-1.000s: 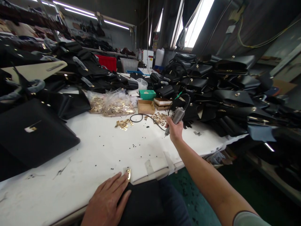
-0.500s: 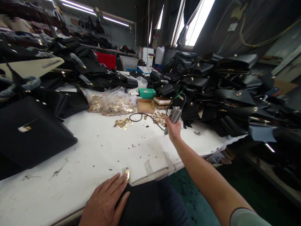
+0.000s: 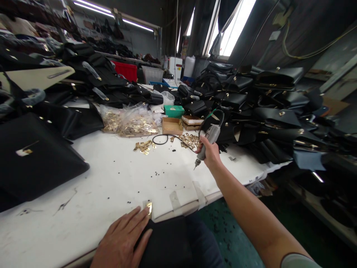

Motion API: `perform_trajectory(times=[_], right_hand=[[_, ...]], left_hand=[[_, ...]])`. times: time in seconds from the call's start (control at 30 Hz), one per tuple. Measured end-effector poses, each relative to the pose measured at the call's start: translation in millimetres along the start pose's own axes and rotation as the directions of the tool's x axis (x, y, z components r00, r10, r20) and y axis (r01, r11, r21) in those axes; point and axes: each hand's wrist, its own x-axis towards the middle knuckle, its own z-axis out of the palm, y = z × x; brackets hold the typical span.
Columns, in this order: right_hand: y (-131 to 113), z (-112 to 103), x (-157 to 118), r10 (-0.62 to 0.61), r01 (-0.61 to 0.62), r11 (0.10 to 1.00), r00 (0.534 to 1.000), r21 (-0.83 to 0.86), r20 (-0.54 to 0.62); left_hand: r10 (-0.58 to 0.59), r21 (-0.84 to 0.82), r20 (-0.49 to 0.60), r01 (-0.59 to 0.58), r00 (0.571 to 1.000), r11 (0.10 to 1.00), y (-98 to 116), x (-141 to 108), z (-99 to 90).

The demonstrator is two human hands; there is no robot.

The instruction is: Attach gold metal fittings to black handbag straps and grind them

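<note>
i have the grey handheld power screwdriver (image 3: 213, 134) in my right hand (image 3: 209, 152), the fingers wrapped round its body and clamped on it. it is out over the right part of the table, tilted, its thin bit pointing down and well apart from the gold metal plate (image 3: 150, 209). that plate is at the table's near edge, under the fingertips of my left hand (image 3: 122, 237). i keep this hand flat, palm down, its fingers side by side and its thumb apart from them, lying along a black leather-like piece (image 3: 169, 242); i see it pressing, with nothing clamped in it. the black piece reaches past the edge toward my lap.

around these, the white-covered table (image 3: 97, 163) carries small black specks, and strips of clear tape (image 3: 175, 201) cross its near edge. beyond the specks i see one loose heap of gold plates (image 3: 144, 146), with a looped black cable (image 3: 160, 140) just beside it, and another heap (image 3: 189, 140) near the screwdriver. behind them are clear plastic bags of gold fittings (image 3: 139, 124), an open cardboard box (image 3: 172, 126) and a green box (image 3: 174, 110). a black bag (image 3: 44, 160) lies at the left, and black handbags (image 3: 275, 115) are piled high at the right.
</note>
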Motion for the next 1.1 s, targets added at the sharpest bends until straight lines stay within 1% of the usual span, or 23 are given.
perform_trajectory(times=[0.03, 0.13, 0.23, 0.3, 0.4, 0.47, 0.67, 0.83, 0.93, 1.0, 1.1], right_hand=[[-2, -1, 1, -0.013, 0.013, 0.999, 1.000, -0.030, -0.018], [-6, -4, 7, -0.112, 0.099, 0.987, 0.989, -0.130, -0.095], [-7, -7, 14, -0.144, 0.134, 0.987, 0.981, -0.086, -0.128], [-5, -8, 19, -0.154, 0.148, 0.987, 0.982, -0.057, -0.109], [2, -12, 27, -0.151, 0.150, 0.988, 0.987, -0.028, -0.056], [8, -14, 31, -0.142, 0.141, 0.990, 0.989, -0.017, -0.048], [25, -17, 33, -0.104, 0.103, 0.994, 0.993, -0.024, -0.063], [31, -15, 30, -0.103, 0.101, 0.994, 0.990, -0.029, -0.092], [28, -15, 27, -0.106, 0.102, 0.994, 0.988, -0.045, -0.111], [22, -14, 22, -0.112, 0.108, 0.993, 0.987, -0.040, -0.118], [8, -9, 10, -0.130, 0.132, 0.991, 0.988, 0.011, -0.079]], left_hand=[[0.001, 0.003, 0.000, -0.001, 1.000, 1.000, 0, 0, 0.1], [0.006, 0.014, 0.004, -0.006, 1.000, 1.000, 0, -1, 0.7], [0.006, 0.017, 0.002, -0.006, 1.000, 1.000, 0, -2, 1.9], [0.004, 0.014, 0.000, -0.004, 1.000, 1.000, -1, -2, 3.0], [0.011, 0.012, -0.003, -0.011, 1.000, 1.000, -3, -1, 4.9], [0.019, 0.013, -0.008, -0.018, 1.000, 1.000, -4, -1, 6.1], [0.033, 0.008, -0.005, -0.033, 0.999, 0.999, -6, -4, 9.2], [0.020, 0.006, 0.011, -0.020, 1.000, 1.000, -6, -5, 9.4], [0.009, 0.005, 0.017, -0.009, 1.000, 1.000, -5, -5, 7.8], [0.004, 0.002, 0.021, -0.004, 1.000, 1.000, -4, -4, 6.2], [-0.010, -0.004, 0.018, 0.010, 1.000, 1.000, -1, -2, 3.3]])
